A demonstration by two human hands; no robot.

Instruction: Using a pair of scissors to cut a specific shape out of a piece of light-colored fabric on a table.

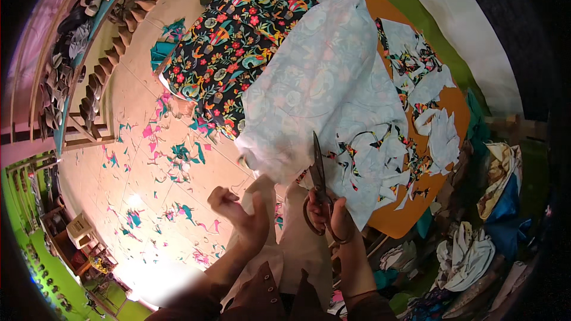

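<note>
My right hand point(334, 217) grips the handles of large dark scissors point(319, 172). Their blades point away from me, beside the hanging edge of a fabric sheet point(309, 77) whose pale underside faces up. My left hand point(245, 217) is off to the left of the scissors, just below the fabric's near corner; its fingers are bent, the thumb stands apart, and I see nothing in it. Black floral fabric point(238, 41) lies folded beyond the pale sheet. Cut pale pieces with patterned edges point(369, 160) lie right of the blades.
An orange table point(458, 107) bears the fabric and more cut scraps point(437, 134). Teal and pink snippets point(184, 154) litter the tiled floor at left. Shelves of shoe-shaped forms point(101, 71) stand at far left. Heaped cloth point(464, 255) lies at lower right.
</note>
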